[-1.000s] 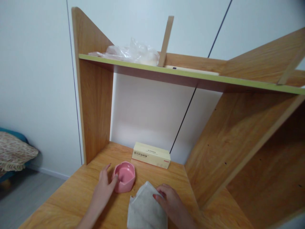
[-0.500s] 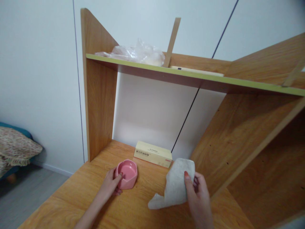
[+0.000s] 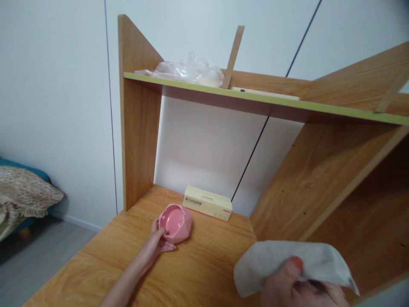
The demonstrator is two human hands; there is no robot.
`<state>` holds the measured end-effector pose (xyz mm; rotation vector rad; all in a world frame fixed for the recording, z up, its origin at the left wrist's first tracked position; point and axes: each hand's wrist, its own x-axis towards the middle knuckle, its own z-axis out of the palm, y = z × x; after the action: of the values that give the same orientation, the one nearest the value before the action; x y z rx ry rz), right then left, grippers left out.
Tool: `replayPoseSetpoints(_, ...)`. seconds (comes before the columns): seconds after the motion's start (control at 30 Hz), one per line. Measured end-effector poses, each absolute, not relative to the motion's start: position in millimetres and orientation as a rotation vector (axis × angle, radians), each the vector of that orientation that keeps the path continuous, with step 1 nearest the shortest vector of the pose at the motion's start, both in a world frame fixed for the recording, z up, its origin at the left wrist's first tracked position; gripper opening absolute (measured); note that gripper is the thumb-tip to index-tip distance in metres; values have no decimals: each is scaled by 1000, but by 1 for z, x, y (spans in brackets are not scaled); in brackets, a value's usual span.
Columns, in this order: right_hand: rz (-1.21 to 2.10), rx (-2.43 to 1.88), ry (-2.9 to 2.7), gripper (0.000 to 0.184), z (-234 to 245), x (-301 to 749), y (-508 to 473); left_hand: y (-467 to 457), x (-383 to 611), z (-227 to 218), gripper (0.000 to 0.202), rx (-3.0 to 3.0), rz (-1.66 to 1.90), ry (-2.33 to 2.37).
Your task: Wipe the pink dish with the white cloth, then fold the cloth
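Note:
My left hand grips a pink faceted ashtray by its near left rim, thumb inside the bowl. The ashtray is tilted over the wooden desk, its opening turned toward me and left. Whether its base touches the desk, I cannot tell. At the lower right my right hand pinches a grey-white cloth, thumb on top, with the cloth draped to both sides. That hand is blurred and partly cut off by the bottom edge of the view.
Behind the ashtray, a cream cardboard box stands against the wall. An upper shelf carries a clear plastic bag and an upright wooden strip. Wooden side panels flank the desk. A patterned blanket lies far left.
My right hand has drawn the cloth toward me and to the right, closer to the camera. The ashtray has tipped further onto its side in my left hand. The view has shifted slightly.

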<state>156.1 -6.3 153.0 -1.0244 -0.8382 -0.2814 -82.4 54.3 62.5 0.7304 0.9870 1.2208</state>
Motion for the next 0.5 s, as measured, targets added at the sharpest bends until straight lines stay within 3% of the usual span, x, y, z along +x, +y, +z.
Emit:
replayPoseSetpoints(0.13,-176,-1060,-1144,23,114,151,3,57,-74,54,60,780,1156,936)
replayPoseSetpoints(0.3,4,-1142,-1234,12,58,132,13,54,-69,42,56,1086,1143,1118)
replayPoseSetpoints(0.5,164,-1125,-1265,13,38,110,11,47,-71,46,45,1291,1219,1119)
